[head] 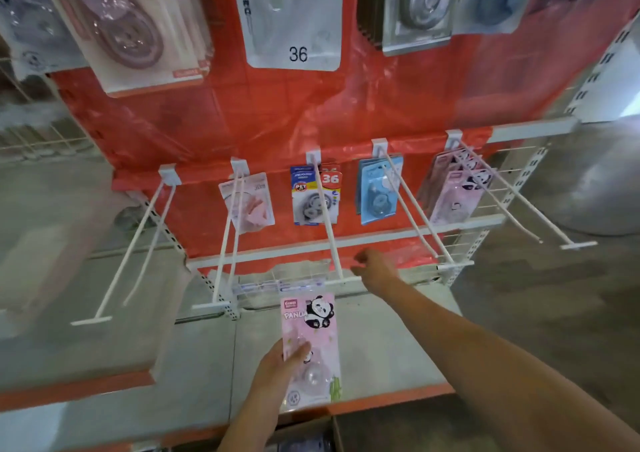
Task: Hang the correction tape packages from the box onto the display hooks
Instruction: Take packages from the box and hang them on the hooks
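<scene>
**Panda pack staged below hooks, not yet hung**

Head view (only view):
- Left hand [277, 365] pinched the pink panda package [310, 347] near its lower half, thumb across the front, fingers behind. Pack stood upright at about 6 o'clock in frame, its clear hang tab up near the front end of the middle hook [329, 223].
- Right hand [372, 266] was at the tip of that middle hook, just right of centre, fingers curled loosely together. Couldn't tell whether it touched the wire or held anything.
- Matching panda packs [453, 188] already hung on the far-right hook [498, 191], about 2 o'clock. Middle hook carried the "36" packs [315, 195]; blue packs [377, 191] hung on the one to its right, pink ones [247, 202] at 11 o'clock from the held pack. Leftmost hook [135, 247] was bare.
- Box [311, 437] was only partly visible at the bottom edge, 6 o'clock, under the shelf [381, 347].

Judgement on the step:
- Pack probably belongs with the pandas at 2 o'clock, not on the hook directly above it.
- Steady the hook tip with the free hand, line up the tab hole square to the wire, then slide back.
- Low grip makes the tab floppy; regrip higher for aim.
</scene>
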Demonstrator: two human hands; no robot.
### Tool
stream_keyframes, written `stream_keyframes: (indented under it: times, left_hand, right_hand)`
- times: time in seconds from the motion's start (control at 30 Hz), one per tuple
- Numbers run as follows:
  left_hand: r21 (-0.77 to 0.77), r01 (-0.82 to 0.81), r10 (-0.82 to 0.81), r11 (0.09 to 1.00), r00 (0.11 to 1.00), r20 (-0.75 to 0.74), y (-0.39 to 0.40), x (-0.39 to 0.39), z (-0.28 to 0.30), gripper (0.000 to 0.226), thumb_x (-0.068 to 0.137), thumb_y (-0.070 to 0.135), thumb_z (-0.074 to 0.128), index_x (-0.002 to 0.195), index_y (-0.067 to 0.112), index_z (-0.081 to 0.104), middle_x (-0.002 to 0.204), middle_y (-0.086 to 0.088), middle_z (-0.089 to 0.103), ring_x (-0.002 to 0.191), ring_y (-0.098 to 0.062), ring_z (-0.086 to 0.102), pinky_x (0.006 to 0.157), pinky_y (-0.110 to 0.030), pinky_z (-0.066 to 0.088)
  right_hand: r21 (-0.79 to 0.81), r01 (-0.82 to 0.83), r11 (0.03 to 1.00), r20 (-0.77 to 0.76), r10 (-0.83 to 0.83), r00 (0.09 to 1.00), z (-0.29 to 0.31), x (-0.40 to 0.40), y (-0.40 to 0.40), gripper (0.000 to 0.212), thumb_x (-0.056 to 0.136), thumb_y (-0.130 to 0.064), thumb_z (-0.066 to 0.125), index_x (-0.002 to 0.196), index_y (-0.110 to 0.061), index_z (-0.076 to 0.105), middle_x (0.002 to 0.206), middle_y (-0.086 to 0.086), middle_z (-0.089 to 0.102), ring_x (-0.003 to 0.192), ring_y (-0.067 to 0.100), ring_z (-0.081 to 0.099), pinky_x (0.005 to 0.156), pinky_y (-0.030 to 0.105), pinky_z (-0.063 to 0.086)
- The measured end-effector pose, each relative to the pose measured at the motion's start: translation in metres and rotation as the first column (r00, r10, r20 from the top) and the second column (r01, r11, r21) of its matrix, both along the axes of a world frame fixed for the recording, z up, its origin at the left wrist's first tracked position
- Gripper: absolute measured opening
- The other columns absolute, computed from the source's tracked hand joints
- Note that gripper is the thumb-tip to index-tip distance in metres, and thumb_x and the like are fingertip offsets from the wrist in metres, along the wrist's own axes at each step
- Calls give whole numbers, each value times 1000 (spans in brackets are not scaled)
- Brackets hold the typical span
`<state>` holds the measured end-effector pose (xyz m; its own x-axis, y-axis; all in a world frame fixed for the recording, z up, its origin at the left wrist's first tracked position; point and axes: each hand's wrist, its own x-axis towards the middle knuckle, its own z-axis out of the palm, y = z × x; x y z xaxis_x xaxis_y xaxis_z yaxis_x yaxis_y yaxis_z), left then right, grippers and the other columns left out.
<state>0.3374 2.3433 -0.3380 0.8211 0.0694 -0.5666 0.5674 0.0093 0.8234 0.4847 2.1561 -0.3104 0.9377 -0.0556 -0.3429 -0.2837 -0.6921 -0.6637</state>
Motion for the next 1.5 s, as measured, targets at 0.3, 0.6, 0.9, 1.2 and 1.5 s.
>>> stream_keyframes:
  times: [0.3,0.6,0.9,1.2,1.5]
  left_hand:
    - [-80,287,-286,955,958,22,-81,-9,20,51,69,41,81,114,23,64,114,0,70,105,-23,65,102,-49,45]
    - [-123,380,-350,917,913,210,-213,5,67,22,86,27,67,108,29,63,110,5,69,102,-18,65,88,-33,50]
    - [-97,241,-202,966,932,301,-288,28,84,14,92,19,60,103,28,61,95,18,67,87,1,63,64,-8,46]
    - [-80,129,-99,988,948,302,-309,40,82,16,90,20,63,105,24,67,102,3,74,96,-17,69,88,-35,53]
    - [-42,96,-79,995,952,295,-312,49,69,13,91,21,62,103,25,66,94,9,72,82,-4,69,61,-13,50]
  right_hand:
    - [-295,5,955,2,-4,1000,10,-101,-116,28,93,-19,53,119,-13,59,125,6,59,116,25,55,95,32,44]
    - [-357,89,930,64,-71,995,30,-143,-242,23,92,-19,52,113,-12,60,117,7,63,109,26,57,86,31,44]
    - [-348,-69,935,49,91,995,14,-131,-312,27,94,-22,52,119,-13,59,123,2,61,115,21,55,94,27,40]
    - [-251,-146,957,66,167,984,0,-107,-329,23,93,-24,55,113,-16,61,113,-2,64,105,17,59,82,22,41]
    - [-216,-183,959,47,197,979,-11,-96,-321,21,92,-23,56,112,-17,60,113,-5,62,105,15,59,86,23,43]
